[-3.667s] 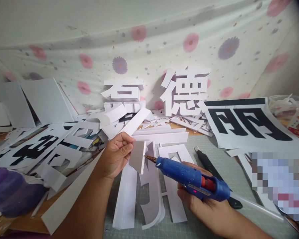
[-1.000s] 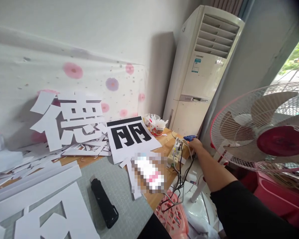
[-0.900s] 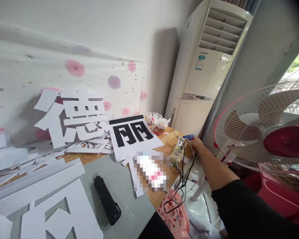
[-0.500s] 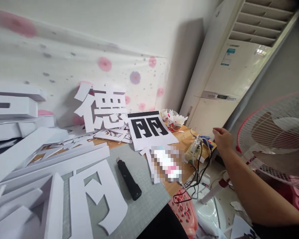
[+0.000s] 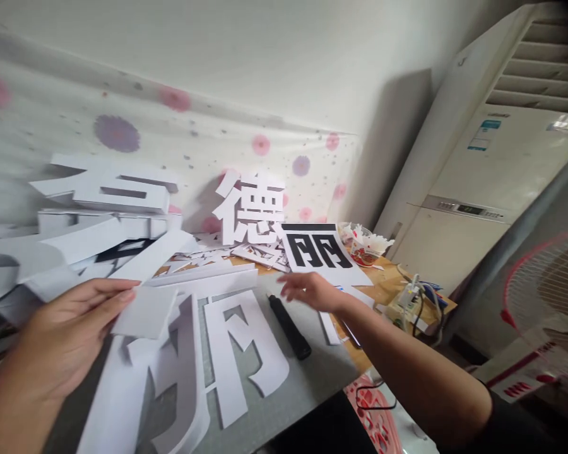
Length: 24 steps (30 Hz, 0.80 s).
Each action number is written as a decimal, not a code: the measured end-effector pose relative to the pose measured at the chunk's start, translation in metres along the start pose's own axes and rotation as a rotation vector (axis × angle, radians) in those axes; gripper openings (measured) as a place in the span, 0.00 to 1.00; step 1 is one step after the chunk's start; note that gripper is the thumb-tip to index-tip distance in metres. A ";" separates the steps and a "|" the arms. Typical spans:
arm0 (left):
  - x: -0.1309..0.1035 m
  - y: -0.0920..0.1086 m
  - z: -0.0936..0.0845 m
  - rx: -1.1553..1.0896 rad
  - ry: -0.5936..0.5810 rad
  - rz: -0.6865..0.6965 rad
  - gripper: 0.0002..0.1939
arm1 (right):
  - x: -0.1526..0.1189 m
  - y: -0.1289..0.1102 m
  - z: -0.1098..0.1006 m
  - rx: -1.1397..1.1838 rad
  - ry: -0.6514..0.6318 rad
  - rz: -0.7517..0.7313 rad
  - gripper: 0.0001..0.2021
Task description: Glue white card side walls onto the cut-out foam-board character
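Note:
My left hand [image 5: 82,325] pinches a small flat piece of white foam board [image 5: 146,313] between thumb and fingers. Below it stands a raised white letter form with side walls [image 5: 192,378]. Beside that, a flat cut-out white character part [image 5: 227,372] lies on the grey cutting mat [image 5: 307,397]. My right hand [image 5: 315,291] hovers over the mat with fingers apart and nothing visible in them. Just under its fingertips is a black-handled tool with a thin tip [image 5: 289,328], not touched as far as I can see.
A sheet with a printed black character [image 5: 317,249] lies behind my right hand. A white cut-out character [image 5: 253,211] leans on the wall among scraps. More white letters [image 5: 123,189] are stacked left. A paper bowl [image 5: 366,249], power strip [image 5: 404,299] and fan [image 5: 549,296] stand right.
My right hand has come left from beside the fan to above the mat, its fingers now apart. My left hand has entered view with the foam board piece. The view has turned left.

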State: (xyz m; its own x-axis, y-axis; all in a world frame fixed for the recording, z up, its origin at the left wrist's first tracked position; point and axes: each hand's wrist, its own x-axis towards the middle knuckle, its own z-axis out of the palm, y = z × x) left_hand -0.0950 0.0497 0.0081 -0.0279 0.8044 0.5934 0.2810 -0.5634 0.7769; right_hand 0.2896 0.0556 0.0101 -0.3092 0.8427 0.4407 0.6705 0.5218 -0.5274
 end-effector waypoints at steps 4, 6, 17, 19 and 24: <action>-0.002 0.004 0.001 -0.300 -0.010 -0.339 0.13 | 0.019 -0.055 0.046 0.215 -0.148 -0.137 0.10; -0.005 0.008 0.004 -0.238 -0.031 -0.274 0.12 | 0.033 -0.077 0.055 0.296 -0.091 -0.144 0.12; -0.014 0.019 0.009 0.307 -0.090 0.277 0.03 | 0.060 -0.139 0.107 0.457 -0.101 -0.265 0.16; -0.015 0.019 0.009 0.337 -0.119 0.318 0.04 | 0.056 -0.138 0.110 0.455 -0.079 -0.274 0.15; -0.013 0.020 0.008 0.368 -0.205 0.367 0.04 | 0.047 -0.130 0.112 0.569 -0.024 -0.242 0.08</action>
State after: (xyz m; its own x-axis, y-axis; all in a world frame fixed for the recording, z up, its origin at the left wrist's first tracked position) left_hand -0.0815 0.0290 0.0142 0.3118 0.6091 0.7292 0.5544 -0.7399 0.3810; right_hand 0.1121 0.0425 0.0182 -0.4274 0.6911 0.5829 0.1172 0.6816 -0.7223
